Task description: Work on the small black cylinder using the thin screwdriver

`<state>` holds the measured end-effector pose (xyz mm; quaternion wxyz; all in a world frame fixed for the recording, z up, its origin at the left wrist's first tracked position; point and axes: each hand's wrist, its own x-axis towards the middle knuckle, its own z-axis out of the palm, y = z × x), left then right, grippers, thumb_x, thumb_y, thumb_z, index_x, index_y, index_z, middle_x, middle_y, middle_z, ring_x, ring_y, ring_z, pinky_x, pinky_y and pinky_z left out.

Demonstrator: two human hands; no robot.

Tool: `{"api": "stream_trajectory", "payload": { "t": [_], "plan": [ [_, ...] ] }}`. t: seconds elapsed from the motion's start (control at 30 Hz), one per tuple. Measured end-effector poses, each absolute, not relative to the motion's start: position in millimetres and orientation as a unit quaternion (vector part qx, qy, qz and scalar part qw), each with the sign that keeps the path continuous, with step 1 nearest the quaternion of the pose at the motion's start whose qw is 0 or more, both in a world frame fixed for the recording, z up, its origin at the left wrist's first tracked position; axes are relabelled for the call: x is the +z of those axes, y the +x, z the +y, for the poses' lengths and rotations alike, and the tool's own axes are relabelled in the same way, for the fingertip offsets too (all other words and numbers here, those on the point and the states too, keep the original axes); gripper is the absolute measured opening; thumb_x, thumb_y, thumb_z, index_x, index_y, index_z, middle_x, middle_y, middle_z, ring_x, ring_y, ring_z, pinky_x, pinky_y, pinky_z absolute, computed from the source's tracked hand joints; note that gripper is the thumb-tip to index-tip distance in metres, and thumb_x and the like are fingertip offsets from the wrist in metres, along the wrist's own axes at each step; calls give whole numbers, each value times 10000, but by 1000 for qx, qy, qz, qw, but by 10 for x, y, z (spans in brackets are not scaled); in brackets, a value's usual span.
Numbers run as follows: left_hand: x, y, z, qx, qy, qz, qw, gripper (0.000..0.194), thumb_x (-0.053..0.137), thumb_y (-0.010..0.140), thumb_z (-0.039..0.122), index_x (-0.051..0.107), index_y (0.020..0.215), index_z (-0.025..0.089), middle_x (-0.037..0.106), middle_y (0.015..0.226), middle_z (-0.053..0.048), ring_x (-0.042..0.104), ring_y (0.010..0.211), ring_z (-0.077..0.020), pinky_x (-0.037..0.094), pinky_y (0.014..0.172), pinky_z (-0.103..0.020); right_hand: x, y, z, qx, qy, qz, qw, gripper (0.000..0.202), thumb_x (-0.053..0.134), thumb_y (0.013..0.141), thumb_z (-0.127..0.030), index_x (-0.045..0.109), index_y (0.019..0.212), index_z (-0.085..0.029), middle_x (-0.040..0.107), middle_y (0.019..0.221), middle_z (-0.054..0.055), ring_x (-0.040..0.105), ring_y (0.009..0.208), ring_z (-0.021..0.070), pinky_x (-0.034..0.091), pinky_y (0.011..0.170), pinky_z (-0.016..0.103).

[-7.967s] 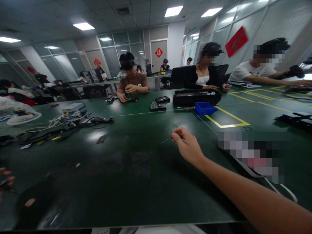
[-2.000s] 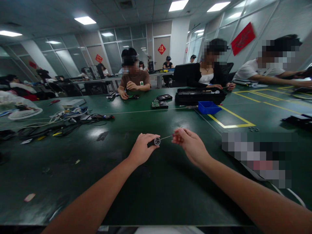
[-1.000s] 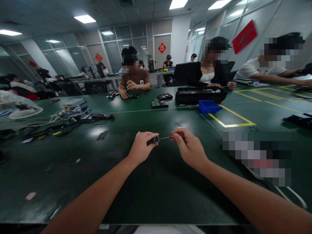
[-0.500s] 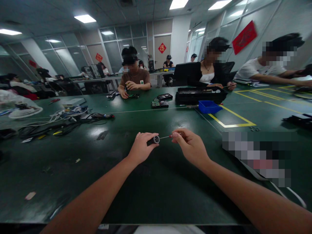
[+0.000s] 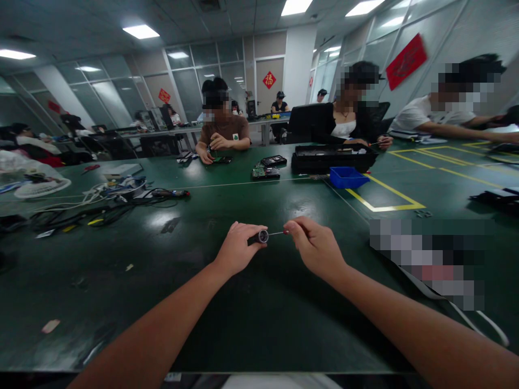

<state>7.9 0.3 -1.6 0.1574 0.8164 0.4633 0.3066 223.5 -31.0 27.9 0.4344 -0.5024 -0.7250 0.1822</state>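
Observation:
My left hand [image 5: 236,249] is closed round a dark cylinder [image 5: 263,236] with a round, pale-rimmed end that faces me; most of its body is hidden by the fingers, and its exact kind I cannot make out. In my right hand [image 5: 318,243] is a thin screwdriver [image 5: 278,233], gripped near the red part where shaft meets handle. Its metal shaft points left, and the tip meets or lies just beside the cylinder's open end; which of the two I cannot tell. Both hands are raised over the green table [image 5: 182,324].
Tangled cables [image 5: 121,205] lie at left. Beyond my hands are circuit boards with drives [image 5: 266,172], a blue bin [image 5: 348,178] and a long black casing [image 5: 333,160]. A blurred-out packet [image 5: 421,265] is near my right forearm. Several people sit across the table.
Both hands have shifted slightly; the cylinder is a little right and lower. My right fingers have turned on the screwdriver, and its handle is now more covered.

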Motion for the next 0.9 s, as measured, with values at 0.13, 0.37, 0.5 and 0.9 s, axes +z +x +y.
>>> {"api": "stream_trajectory", "payload": {
  "t": [0.13, 0.37, 0.5, 0.9],
  "plan": [
    [3, 78, 4, 316, 814, 460, 160, 363, 725, 856, 257, 655, 1211, 291, 682, 1239, -29, 585, 1198, -247, 279, 1153, -555, 275, 2237, -308, 187, -493, -730, 435, 274, 436, 992, -336, 605, 1181, -232, 679, 793, 22, 606, 629, 186, 418, 571, 310],
    [10, 84, 7, 317, 813, 462, 158, 355, 733, 851, 257, 661, 1197, 293, 688, 1226, -31, 596, 1177, -253, 287, 1143, -550, 269, 2225, -338, 192, -493, -727, 437, 287, 410, 1008, -389, 636, 1121, -252, 686, 796, 20, 610, 610, 185, 424, 574, 321],
    [21, 77, 6, 321, 812, 464, 150, 361, 744, 841, 274, 665, 1192, 285, 697, 1195, -36, 604, 1138, -255, 333, 1119, -530, 244, 2218, -285, 263, -497, -664, 494, 231, 556, 937, -379, 603, 1097, -220, 695, 861, 43, 650, 744, 207, 492, 659, 337],
    [84, 32, 21, 325, 815, 464, 121, 357, 685, 883, 226, 646, 1226, 316, 666, 1237, -19, 565, 1192, -229, 224, 1170, -587, 55, 2324, 12, 473, -413, -497, 599, 245, 626, 898, -459, 649, 913, -215, 673, 831, 25, 647, 750, 178, 544, 753, 360]
  ]
}}
